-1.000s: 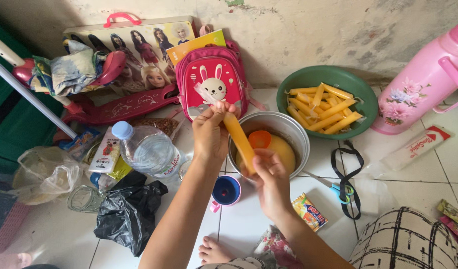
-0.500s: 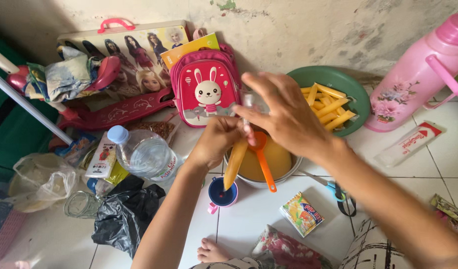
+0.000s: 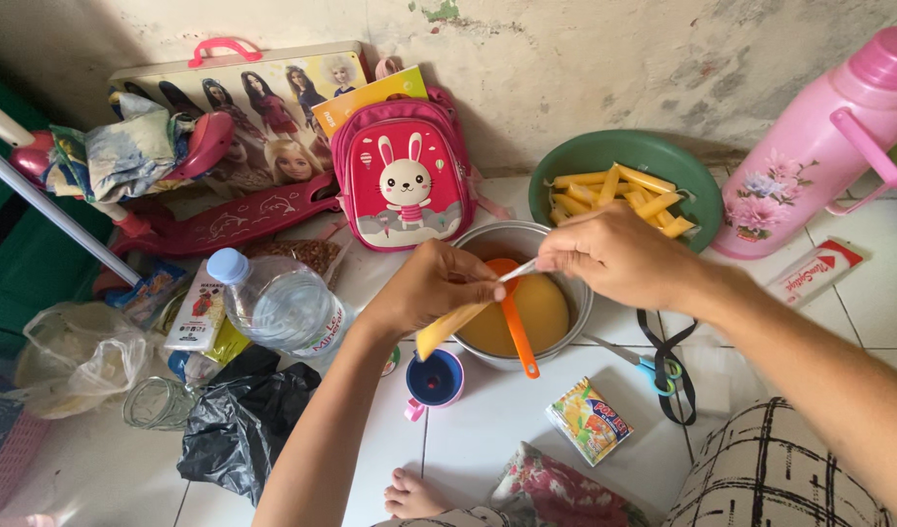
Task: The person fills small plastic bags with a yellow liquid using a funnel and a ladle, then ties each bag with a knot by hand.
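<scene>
Pinching a filled orange ice pop tube (image 3: 448,325) over the metal pot (image 3: 577,278) of orange liquid, the left hand (image 3: 431,288) grips its body while the right hand (image 3: 614,259) pulls its clear end taut.

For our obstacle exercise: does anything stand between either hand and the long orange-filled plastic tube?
Nothing visible does. The left hand grips the long orange-filled plastic tube, and the right hand pinches its clear end.
</scene>
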